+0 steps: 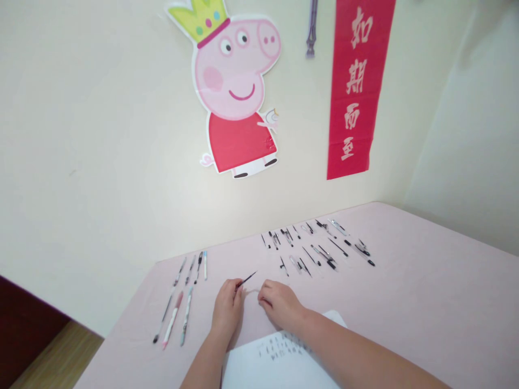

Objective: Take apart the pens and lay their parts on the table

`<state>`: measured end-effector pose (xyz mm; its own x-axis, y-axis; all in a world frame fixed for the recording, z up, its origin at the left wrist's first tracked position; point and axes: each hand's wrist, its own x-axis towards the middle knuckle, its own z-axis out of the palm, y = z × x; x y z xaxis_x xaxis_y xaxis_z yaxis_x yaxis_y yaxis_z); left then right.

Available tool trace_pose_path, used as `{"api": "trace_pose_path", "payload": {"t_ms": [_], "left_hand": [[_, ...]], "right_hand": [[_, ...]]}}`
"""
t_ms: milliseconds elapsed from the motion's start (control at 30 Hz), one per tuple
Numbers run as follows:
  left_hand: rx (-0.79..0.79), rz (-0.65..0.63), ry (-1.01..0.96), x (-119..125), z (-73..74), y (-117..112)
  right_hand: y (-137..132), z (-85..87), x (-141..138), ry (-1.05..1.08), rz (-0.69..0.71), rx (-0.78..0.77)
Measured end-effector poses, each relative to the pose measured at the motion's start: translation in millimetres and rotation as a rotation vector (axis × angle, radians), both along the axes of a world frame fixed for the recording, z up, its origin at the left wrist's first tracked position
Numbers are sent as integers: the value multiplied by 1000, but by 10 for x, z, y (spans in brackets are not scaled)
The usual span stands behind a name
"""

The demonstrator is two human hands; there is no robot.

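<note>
My left hand (227, 307) is closed around a thin dark pen refill (248, 279), whose pointed end sticks out up and to the right. Just right of it, my right hand (280, 303) has its fingers curled in a pinch low over the table. A faint pale sliver shows at those fingertips, too small to name. Between the two hands there is a small gap. Below my wrists lies a white sheet of paper (247, 363) with rows of dark handwriting, partly covered by my right forearm.
Several pens (187, 313) lie in two rows on the left of the pink-covered table (425, 302). Toward the back right are several groups of pen parts (324, 254). Behind the table, the wall carries a cartoon pig cutout (239, 97) and a red banner (357, 108).
</note>
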<state>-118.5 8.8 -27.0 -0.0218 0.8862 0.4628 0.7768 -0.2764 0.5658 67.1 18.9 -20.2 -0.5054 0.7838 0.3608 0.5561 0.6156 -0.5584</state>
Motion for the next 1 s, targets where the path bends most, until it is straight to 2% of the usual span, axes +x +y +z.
{"api": "trace_pose_path", "payload": {"t_ms": [267, 467, 733, 867, 1000], "left_hand": [[10, -9, 16, 4, 6, -3], [23, -9, 5, 13, 18, -1], [-9, -58, 43, 39, 89, -31], [-31, -112, 55, 56, 132, -46], [-28, -153, 65, 75, 169, -57]], "right_hand": [[-17, 20, 6, -87, -27, 12], [-28, 61, 29, 3, -40, 24], [-9, 133, 46, 212, -105, 129], [22, 138, 56, 203, -139, 159], [58, 121, 52, 169, -102, 176]]}}
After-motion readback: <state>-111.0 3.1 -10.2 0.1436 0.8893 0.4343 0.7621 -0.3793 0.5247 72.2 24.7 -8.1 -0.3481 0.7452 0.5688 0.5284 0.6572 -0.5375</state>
